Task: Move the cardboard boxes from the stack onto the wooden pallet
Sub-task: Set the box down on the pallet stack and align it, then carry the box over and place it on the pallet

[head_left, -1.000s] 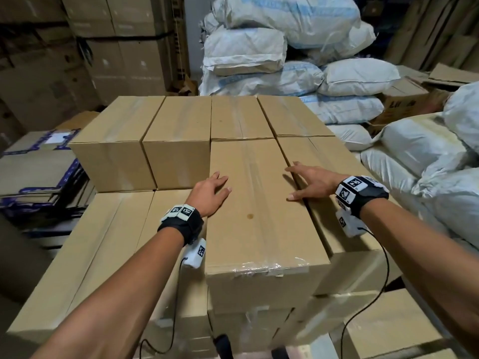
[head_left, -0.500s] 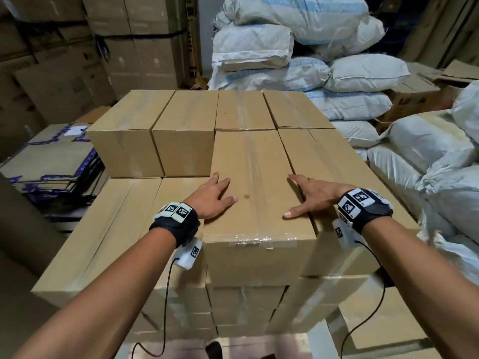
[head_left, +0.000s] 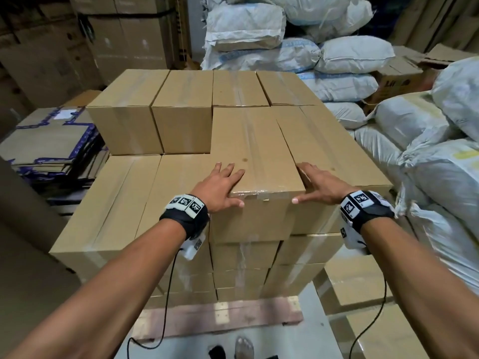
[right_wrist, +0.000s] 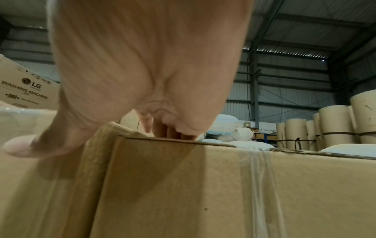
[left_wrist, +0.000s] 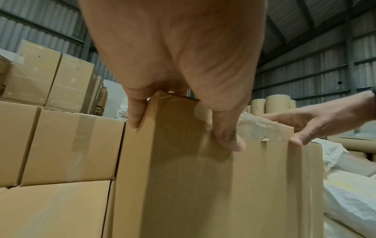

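Left hand (head_left: 216, 186) lies over the near left corner of the long, tape-sealed brown cardboard box (head_left: 250, 149), fingers extended across the top panel and thumb pressed against the near end face; the left wrist view (left_wrist: 177, 67) shows one finger running down the left side panel (left_wrist: 133, 119). Right hand (head_left: 320, 186) lies at the near right corner of the same box, fingers extended along the seam against the neighbouring box and thumb on the near end face. Neither hand is closed around the box; both are flat and spread. The box sits in the top layer of the stack of matching cardboard boxes (head_left: 124, 193), at the stack's near edge, between a lower tier on the left and an equal-height box on the right. The stack stands on a pale wooden pallet (head_left: 220, 316). White woven sacks (head_left: 438, 161) are piled beyond the stack's right edge, and flattened cartons (head_left: 49, 141) lie beyond its left edge.
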{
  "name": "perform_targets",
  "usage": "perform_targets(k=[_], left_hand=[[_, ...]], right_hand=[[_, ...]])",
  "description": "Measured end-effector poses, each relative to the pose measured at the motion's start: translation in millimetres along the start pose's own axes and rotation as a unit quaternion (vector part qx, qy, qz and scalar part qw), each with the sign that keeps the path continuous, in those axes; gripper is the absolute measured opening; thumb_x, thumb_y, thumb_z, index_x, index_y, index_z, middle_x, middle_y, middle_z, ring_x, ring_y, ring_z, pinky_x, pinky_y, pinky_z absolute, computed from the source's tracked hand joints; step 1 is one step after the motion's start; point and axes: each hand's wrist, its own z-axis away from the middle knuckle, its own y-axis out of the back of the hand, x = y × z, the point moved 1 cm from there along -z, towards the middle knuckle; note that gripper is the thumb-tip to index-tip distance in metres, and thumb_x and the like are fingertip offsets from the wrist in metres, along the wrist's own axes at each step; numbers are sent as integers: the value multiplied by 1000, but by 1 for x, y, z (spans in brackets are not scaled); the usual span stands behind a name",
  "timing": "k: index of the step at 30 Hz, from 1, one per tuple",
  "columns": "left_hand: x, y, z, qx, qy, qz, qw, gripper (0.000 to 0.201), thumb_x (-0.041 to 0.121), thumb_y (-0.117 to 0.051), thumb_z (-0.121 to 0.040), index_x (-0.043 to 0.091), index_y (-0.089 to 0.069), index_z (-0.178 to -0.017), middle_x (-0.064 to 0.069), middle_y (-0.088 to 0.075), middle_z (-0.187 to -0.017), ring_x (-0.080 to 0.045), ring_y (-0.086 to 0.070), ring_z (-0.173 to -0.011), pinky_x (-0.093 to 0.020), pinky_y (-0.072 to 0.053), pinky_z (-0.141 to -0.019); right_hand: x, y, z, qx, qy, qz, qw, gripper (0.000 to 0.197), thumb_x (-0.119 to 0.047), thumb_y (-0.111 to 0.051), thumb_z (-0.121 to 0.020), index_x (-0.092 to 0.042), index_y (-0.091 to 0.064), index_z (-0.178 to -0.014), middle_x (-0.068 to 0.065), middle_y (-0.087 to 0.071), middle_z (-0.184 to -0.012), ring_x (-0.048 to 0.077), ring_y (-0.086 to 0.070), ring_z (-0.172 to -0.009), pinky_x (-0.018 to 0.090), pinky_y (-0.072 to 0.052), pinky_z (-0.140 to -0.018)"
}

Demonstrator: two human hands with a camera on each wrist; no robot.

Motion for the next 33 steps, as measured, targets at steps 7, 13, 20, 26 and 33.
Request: perform_targets(k=[7, 13, 20, 26, 33], left_hand=[[-9, -6, -13, 25, 7, -20, 999, 98, 67, -65, -90, 36, -12, -166, 0, -4, -175, -33, 2, -161, -67, -38, -114], [-16, -9, -17, 39, -6, -31, 999, 92, 65, -62, -93, 37, -13, -165, -2, -7, -175, -33, -1, -161, -66, -40, -114], [-5, -10, -7, 29, 10, -105, 994, 88, 57, -58, -99, 32, -7, -166, -4, -6, -175, -34, -8, -160, -62, -40, -115], [55, -11, 11, 104, -5, -65, 992, 57, 44, -57, -101, 23, -42, -152, -4, -39, -163, -31, -36, -149, -62, -39, -112], [150, -84, 41, 201, -88, 30, 975, 32, 33, -57, -100, 22, -66, -129, 1, -59, -144, -24, -48, -139, -56, -34, -120]], right_hand=[[-11, 2, -2, 19, 25, -28, 999, 106, -54, -79, -86, -22, -16, -165, 15, -28, -169, 38, -40, -148, 50, -36, -119], [-9, -7, -6, 56, 52, -12, 997, 93, -54, -75, -91, -19, -27, -162, 13, -38, -163, 36, -44, -143, 45, -38, -118], [-21, -22, -1, 79, 43, 54, 994, 90, -52, -62, -99, -14, -17, -167, 14, -15, -174, 30, -14, -161, 49, -13, -130], [-36, -43, 56, 202, 25, -3, 979, 58, -35, -65, -103, -19, -46, -155, 5, -41, -165, 25, -40, -151, 39, -27, -125], [-2, -121, 148, 287, -59, -88, 952, 23, -30, -69, -100, -20, -76, -119, -2, -76, -120, 15, -71, -109, 27, -50, -101]])
